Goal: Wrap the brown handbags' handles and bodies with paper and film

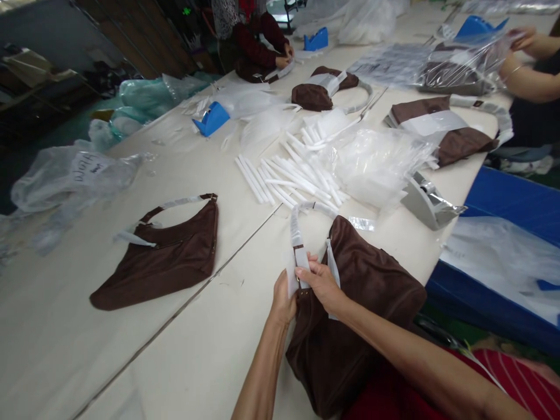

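Observation:
A dark brown handbag (pixel 371 262) lies at the table's edge close to my body, its strap (pixel 296 227) wrapped in white film. My left hand (pixel 283 297) is closed around the strap's lower end, with a white foam sheet (pixel 290 271) at the fingers. From the other side, my right hand (pixel 322 283) pinches a white piece (pixel 301 259) against the same strap end, near the metal ring. A white strip hangs from the bag's zipper beside my right hand. The fingertips of my left hand are partly hidden behind the strap.
Another brown handbag (pixel 175 256) lies to the left. White foam tubes (pixel 297 181) and clear plastic bags (pixel 371 157) are piled ahead. A grey tape dispenser (pixel 429 201) stands at the right edge, a blue one (pixel 211 118) farther back. Two co-workers handle bags across the table.

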Motion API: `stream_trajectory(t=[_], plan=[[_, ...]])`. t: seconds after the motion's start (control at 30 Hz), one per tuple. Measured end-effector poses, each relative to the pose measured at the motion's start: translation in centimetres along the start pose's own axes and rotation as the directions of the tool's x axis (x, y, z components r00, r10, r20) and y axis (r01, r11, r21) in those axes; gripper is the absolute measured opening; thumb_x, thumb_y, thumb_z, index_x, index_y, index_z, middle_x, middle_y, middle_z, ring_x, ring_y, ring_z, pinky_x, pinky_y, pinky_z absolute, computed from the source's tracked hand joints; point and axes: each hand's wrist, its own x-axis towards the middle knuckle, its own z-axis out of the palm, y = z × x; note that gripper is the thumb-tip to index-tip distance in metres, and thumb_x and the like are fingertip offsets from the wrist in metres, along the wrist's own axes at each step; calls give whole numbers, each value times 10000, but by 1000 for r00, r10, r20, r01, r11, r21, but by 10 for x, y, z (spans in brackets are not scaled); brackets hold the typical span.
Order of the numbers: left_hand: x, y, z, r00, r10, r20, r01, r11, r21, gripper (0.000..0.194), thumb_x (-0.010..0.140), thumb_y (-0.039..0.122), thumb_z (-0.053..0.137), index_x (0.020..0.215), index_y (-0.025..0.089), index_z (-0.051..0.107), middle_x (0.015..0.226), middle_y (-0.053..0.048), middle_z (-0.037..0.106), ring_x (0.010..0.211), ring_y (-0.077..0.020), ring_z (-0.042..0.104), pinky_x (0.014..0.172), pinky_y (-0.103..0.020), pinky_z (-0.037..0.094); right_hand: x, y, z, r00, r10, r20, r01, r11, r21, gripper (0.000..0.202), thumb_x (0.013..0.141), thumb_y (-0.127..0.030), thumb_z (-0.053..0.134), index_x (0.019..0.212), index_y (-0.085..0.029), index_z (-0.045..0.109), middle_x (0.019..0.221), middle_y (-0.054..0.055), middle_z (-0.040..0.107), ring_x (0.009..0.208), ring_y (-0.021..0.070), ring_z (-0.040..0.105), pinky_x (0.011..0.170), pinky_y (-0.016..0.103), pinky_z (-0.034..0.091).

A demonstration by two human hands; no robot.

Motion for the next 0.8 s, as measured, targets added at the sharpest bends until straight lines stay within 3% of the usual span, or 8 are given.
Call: stream_trajectory(t=[0.17,0.37,0.47,0.6,0.73,0.8], plan=[[-3,3,15,998,-41,-51,38,998,-55,571,884,613,546,1141,131,713,1132,-147,731,1168,-270,628,1075,-405,434,3,8,-9,998,-59,-9,57,982,-179,250,727,-432,664,660,-193,632,647,-10,580,661,164,503,637,278,409],[-2,1,18,999,-20,-35,18,999,-49,547,863,596,601,1128,129,712,1119,-143,736,1136,-279,645,1044,-402,460,8,11,-18,989,-147,3,129,857,-498,125,756,-274,578,646,-221,606,597,-3,565,649,181,519,633,288,398],[-1,5,24,998,-26,-61,22,998,-64,515,846,578,632,1072,124,725,1095,-142,742,1114,-285,656,999,-391,492,8,8,-19,983,-181,0,150,814,-562,97,731,-237,594,634,-227,587,607,7,571,662,187,522,646,294,394],[-1,7,34,991,-8,-135,-5,996,-89,548,786,619,667,932,97,743,1013,-160,755,1068,-306,674,944,-391,523,1,0,-19,994,-112,-5,93,847,-523,146,733,-317,615,636,-214,580,601,-5,564,627,166,496,609,281,380],[-4,3,36,989,-19,-145,-4,988,-151,546,770,627,681,919,104,725,982,-164,759,1047,-309,684,926,-401,531,-9,-12,-22,995,90,50,-74,965,-252,188,684,-366,652,634,-191,603,611,-6,581,624,156,505,614,281,404],[-6,1,36,985,-38,-166,3,979,-203,560,774,636,675,972,113,704,978,-160,760,1030,-307,692,914,-415,536,-12,-18,-25,978,180,110,-164,976,-142,178,648,-348,670,620,-184,608,627,-1,596,647,154,519,651,284,420]])
